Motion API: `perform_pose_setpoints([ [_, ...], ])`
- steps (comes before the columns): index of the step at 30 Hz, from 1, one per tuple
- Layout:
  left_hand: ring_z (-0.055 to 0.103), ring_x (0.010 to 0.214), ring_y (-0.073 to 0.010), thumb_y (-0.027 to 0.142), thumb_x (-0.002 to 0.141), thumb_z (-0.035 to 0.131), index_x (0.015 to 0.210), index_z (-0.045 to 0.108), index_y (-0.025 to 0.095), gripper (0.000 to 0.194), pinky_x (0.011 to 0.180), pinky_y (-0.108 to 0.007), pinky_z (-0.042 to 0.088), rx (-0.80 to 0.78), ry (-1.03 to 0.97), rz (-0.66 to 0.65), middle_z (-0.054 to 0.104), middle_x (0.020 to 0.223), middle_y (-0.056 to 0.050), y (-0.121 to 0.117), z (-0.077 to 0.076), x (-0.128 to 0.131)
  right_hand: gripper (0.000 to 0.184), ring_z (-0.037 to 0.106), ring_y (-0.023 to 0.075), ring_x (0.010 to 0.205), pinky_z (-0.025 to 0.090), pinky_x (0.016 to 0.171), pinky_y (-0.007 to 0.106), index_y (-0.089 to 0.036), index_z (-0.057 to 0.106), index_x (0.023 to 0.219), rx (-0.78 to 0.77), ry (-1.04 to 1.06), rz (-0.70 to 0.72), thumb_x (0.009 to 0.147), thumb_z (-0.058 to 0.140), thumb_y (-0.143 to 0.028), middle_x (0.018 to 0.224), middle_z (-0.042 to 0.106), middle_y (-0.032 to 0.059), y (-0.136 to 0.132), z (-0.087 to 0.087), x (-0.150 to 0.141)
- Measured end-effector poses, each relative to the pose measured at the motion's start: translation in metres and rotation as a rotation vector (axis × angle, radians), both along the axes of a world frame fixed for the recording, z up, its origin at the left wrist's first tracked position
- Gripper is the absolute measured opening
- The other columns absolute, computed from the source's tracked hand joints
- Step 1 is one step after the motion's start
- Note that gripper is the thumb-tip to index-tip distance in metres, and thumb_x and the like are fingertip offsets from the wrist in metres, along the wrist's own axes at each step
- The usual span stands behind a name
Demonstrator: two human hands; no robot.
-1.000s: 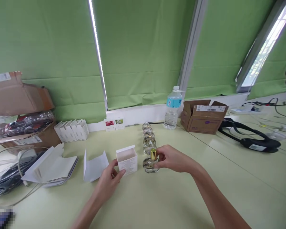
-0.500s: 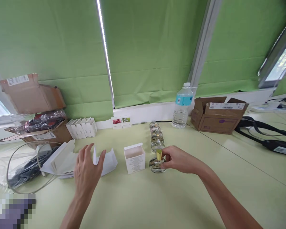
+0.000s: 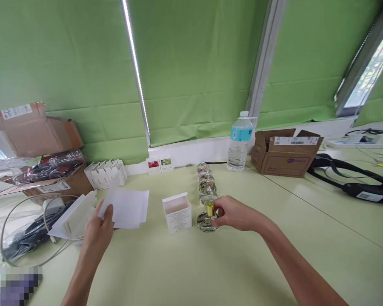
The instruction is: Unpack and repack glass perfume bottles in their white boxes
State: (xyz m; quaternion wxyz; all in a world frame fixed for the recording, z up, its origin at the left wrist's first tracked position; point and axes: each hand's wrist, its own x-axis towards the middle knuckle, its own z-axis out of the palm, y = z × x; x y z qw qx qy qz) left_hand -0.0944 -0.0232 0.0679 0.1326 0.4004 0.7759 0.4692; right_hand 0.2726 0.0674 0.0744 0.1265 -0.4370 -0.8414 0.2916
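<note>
My left hand (image 3: 98, 227) is closed on folded white paper (image 3: 127, 209), pinching it between thumb and fingers, with one flap raised. Part of the paper is hidden behind the hand. My right hand (image 3: 234, 213) grips a round glass perfume bottle (image 3: 204, 222) with a gold cap, which stands on the table. Just left of this bottle is a small white box (image 3: 178, 217), upright with its top open and print on its front. Behind the bottle, a row of similar glass perfume bottles (image 3: 207, 187) runs toward the wall.
Several white boxes (image 3: 106, 174) and two small picture cards (image 3: 159, 165) stand along the wall. A water bottle (image 3: 239, 144) and an open cardboard box (image 3: 282, 157) are at the back right, beside a black strapped device (image 3: 364, 185). White papers (image 3: 72, 216) and a cable (image 3: 6, 225) lie left.
My left hand has moved down and left and closed on the white paper, lifting and turning it. My right hand stays on the perfume bottle. The view has shifted slightly.
</note>
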Motion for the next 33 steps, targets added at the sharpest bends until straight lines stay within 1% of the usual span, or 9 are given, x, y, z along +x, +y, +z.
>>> perform_pose_setpoints([
  [4, 0.062, 0.063, -0.0159, 0.031, 0.075, 0.065, 0.109, 0.063, 0.017, 0.037, 0.048, -0.027, 0.055, 0.373, -0.456, -0.083, 0.066, 0.097, -0.005, -0.001, 0.004, 0.007, 0.015, 0.04, 0.0101, 0.056, 0.027, 0.048, 0.021, -0.018, 0.05, 0.064, 0.004, -0.009, -0.017, 0.065, 0.064, -0.024, 0.061, 0.047, -0.0045, 0.002, -0.003, 0.001],
  [7, 0.062, 0.068, -0.0122, 0.022, 0.069, 0.072, 0.098, 0.066, 0.019, 0.03, 0.05, -0.019, 0.055, 0.491, -0.652, -0.137, 0.066, 0.094, -0.001, 0.0, 0.002, 0.013, 0.013, 0.044, 0.0107, 0.057, 0.029, 0.05, 0.021, -0.018, 0.054, 0.066, -0.008, -0.015, -0.025, 0.065, 0.065, -0.023, 0.064, 0.051, -0.0033, 0.003, -0.005, 0.001],
  [12, 0.062, 0.064, -0.0108, 0.016, 0.068, 0.072, 0.084, 0.066, 0.017, 0.017, 0.05, -0.02, 0.057, 0.478, -0.852, -0.138, 0.067, 0.088, 0.0, -0.002, 0.003, 0.027, 0.018, 0.049, 0.0128, 0.06, 0.033, 0.05, 0.022, -0.019, 0.062, 0.075, -0.039, -0.049, -0.058, 0.067, 0.069, -0.033, 0.073, 0.056, -0.0009, -0.001, -0.002, 0.004],
  [16, 0.059, 0.054, -0.01, 0.016, 0.066, 0.075, 0.081, 0.064, 0.018, 0.02, 0.039, -0.02, 0.052, 0.473, -0.938, -0.109, 0.067, 0.084, 0.002, -0.009, 0.011, 0.04, 0.048, 0.051, 0.0145, 0.061, 0.037, 0.052, 0.024, -0.023, 0.064, 0.108, -0.04, 0.038, -0.153, 0.071, 0.069, -0.053, 0.076, 0.059, 0.0004, -0.012, 0.018, 0.014],
  [18, 0.057, 0.051, -0.0093, 0.017, 0.066, 0.075, 0.081, 0.063, 0.018, 0.019, 0.038, -0.019, 0.05, 0.47, -0.983, -0.07, 0.067, 0.08, 0.002, -0.013, 0.015, 0.048, 0.042, 0.048, 0.0135, 0.06, 0.036, 0.052, 0.024, -0.021, 0.067, 0.1, 0.027, 0.157, -0.199, 0.078, 0.061, -0.057, 0.071, 0.058, 0.0003, -0.02, 0.031, 0.016],
  [21, 0.06, 0.053, -0.0103, 0.021, 0.07, 0.074, 0.088, 0.064, 0.02, 0.02, 0.045, -0.021, 0.053, 0.445, -1.01, -0.017, 0.068, 0.079, 0.001, -0.018, 0.016, 0.061, 0.039, 0.048, 0.0123, 0.061, 0.036, 0.051, 0.023, -0.018, 0.068, 0.083, -0.058, 0.357, -0.083, 0.086, 0.054, -0.054, 0.075, 0.062, 0.0034, -0.037, 0.045, 0.007],
  [23, 0.063, 0.059, -0.0126, 0.026, 0.072, 0.072, 0.095, 0.065, 0.02, 0.025, 0.048, -0.021, 0.054, 0.398, -1.016, -0.022, 0.07, 0.084, -0.001, -0.022, 0.013, 0.072, 0.036, 0.053, 0.0136, 0.066, 0.041, 0.053, 0.023, -0.018, 0.069, 0.093, -0.248, 0.424, 0.089, 0.086, 0.056, -0.051, 0.082, 0.068, 0.0059, -0.05, 0.047, -0.008],
  [26, 0.067, 0.076, -0.0176, 0.036, 0.074, 0.072, 0.109, 0.065, 0.022, 0.039, 0.054, -0.022, 0.054, 0.346, -0.99, -0.159, 0.071, 0.102, -0.004, -0.028, 0.005, 0.086, 0.039, 0.055, 0.012, 0.064, 0.046, 0.056, 0.024, -0.02, 0.064, 0.113, -0.37, 0.493, 0.247, 0.087, 0.057, -0.047, 0.093, 0.07, 0.007, -0.064, 0.042, -0.035],
  [33, 0.056, 0.116, -0.0372, 0.056, 0.07, 0.062, 0.131, 0.057, 0.027, 0.067, 0.085, -0.043, 0.054, 0.307, -0.797, -0.62, 0.06, 0.132, -0.005, -0.045, 0.011, 0.102, 0.03, 0.052, 0.0094, 0.063, 0.043, 0.054, 0.02, -0.02, 0.065, 0.097, -0.297, 0.575, 0.242, 0.094, 0.046, -0.043, 0.091, 0.067, 0.0032, -0.069, 0.033, -0.055],
])
